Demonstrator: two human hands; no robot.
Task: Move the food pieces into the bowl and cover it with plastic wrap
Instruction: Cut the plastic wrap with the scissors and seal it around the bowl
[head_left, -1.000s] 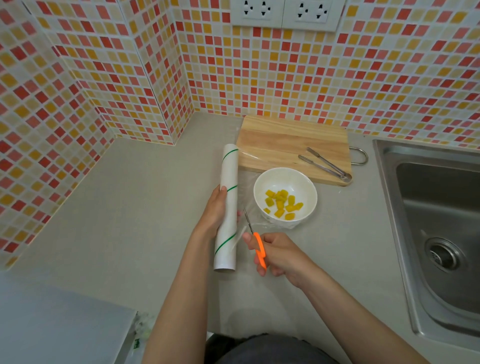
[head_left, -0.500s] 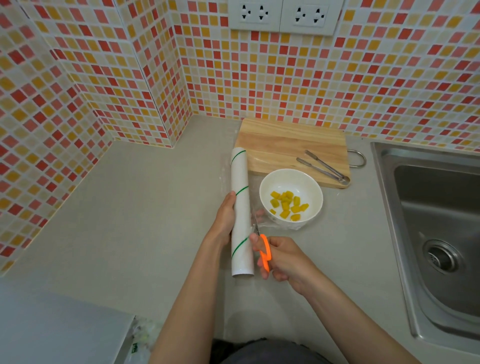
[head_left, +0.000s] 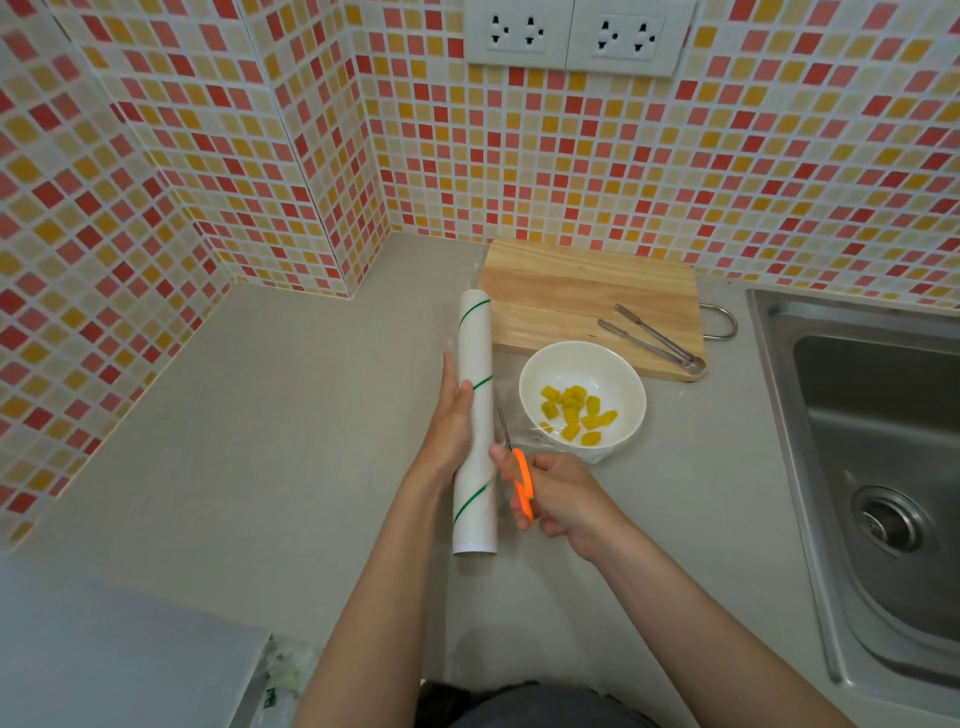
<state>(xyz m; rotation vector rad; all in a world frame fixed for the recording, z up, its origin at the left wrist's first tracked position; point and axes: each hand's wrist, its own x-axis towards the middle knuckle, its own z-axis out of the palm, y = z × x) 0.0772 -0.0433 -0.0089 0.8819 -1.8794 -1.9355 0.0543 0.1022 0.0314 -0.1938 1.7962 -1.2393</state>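
Listing by size, largest first:

Countertop (head_left: 260, 441), grey, bearing everything below; steel sink (head_left: 872, 467) at right.

Cutting board (head_left: 587, 291), wooden, against tiled wall, bare of food; metal tongs (head_left: 654, 340) lying on near right corner.

Roll of plastic wrap (head_left: 475, 415), long white tube with green stripes, lying lengthwise just left of bowl. Light, stiff core; best held mid-length, as now. Left hand (head_left: 452, 421) laid along tube's left side, fingers nearly straight, pressing to steady.

Bowl (head_left: 582, 400), white, just in front of board, holding yellow food pieces (head_left: 574, 413); transfer judged finished. Probably ceramic, breakable, steady under light pulling.

Plastic film (head_left: 556, 436), drawn from roll across bowl's near rim. Thin, limp, clingy, easily torn or bunched; best kept taut, taken at edges.

Scissors (head_left: 517, 467), orange handles, blades entering film between roll and bowl. Right hand (head_left: 558, 496) curled tight round handles. Cutting sheet free judged current step.
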